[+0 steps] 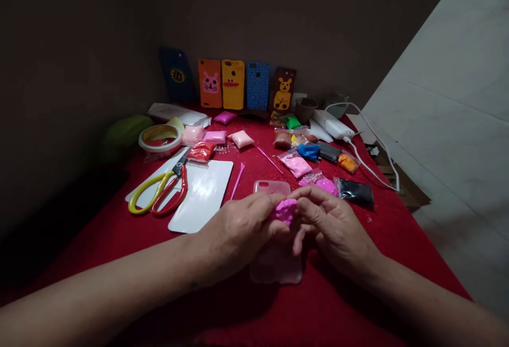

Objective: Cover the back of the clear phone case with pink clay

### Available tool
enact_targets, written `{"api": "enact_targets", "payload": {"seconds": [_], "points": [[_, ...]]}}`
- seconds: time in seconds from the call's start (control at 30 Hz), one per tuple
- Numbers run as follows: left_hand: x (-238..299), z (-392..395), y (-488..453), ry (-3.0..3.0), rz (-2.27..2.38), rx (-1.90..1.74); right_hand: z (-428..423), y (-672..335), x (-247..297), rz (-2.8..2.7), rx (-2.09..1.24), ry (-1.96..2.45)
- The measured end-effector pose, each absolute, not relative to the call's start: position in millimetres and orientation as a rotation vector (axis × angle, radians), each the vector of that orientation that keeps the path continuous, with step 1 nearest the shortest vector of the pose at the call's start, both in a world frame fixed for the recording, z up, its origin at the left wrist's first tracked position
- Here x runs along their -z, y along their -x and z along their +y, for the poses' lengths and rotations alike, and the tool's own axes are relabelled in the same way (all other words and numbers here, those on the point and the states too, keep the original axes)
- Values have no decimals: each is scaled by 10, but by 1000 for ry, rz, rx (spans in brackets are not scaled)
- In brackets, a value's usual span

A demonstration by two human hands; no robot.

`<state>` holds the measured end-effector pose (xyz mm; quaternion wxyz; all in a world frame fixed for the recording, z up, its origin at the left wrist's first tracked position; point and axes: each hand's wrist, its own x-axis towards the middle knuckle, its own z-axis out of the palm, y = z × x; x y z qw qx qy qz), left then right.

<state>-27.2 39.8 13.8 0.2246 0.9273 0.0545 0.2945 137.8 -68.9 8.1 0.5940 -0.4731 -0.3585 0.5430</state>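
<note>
Between my two hands is a lump of pink modelling clay [285, 212] with a rough, creased surface. My left hand [238, 230] is closed on its left side, thumb and fingers pinching it. My right hand [334, 225] grips the right side with thumb and forefinger, its lower fingers curled loosely. Beneath the hands lies a clear phone case [276, 270] on the red cloth, its middle hidden by the fingers. Just beyond my right hand is an opened bag of pink clay [326, 185].
Scissors [159, 193] rest on white boards [207, 193] at left, near a tape roll [160, 137]. Pink tools [237, 180], several clay packets [294, 164] and a black packet [354, 191] lie beyond. Decorated phone cases [233, 84] stand against the wall. A white cable [369, 164] runs at right.
</note>
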Motion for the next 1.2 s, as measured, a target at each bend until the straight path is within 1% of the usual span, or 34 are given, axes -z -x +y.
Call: {"api": "enact_targets", "payload": {"seconds": [0.1,0.23,0.37,0.63,0.97,1.1,1.2], "points": [[-161,384,263,-2399,201,-785,-700,-1368,-104,-793,-1257,1023],[-136,333,243,-2319,276,-571,-696,-1339,-130,-819,-1348,1044],[-123,313,248,-2181,384,-375,-670,-1343,-109,-882,-1244,1167],[-325,396,222,-1571,475,-387,-648,-1378,-106,-666,-1284,1094],[-270,355,181,-1451,404,-275,-703,-1346,-93,-839,-1352,1145],[-236,318,168,-1497,412,-325,-732,-1275,-83,-869,-1436,1114],[-251,359,182,-1424,424,-337,-727,-1282,-101,-869,-1408,1092]]}}
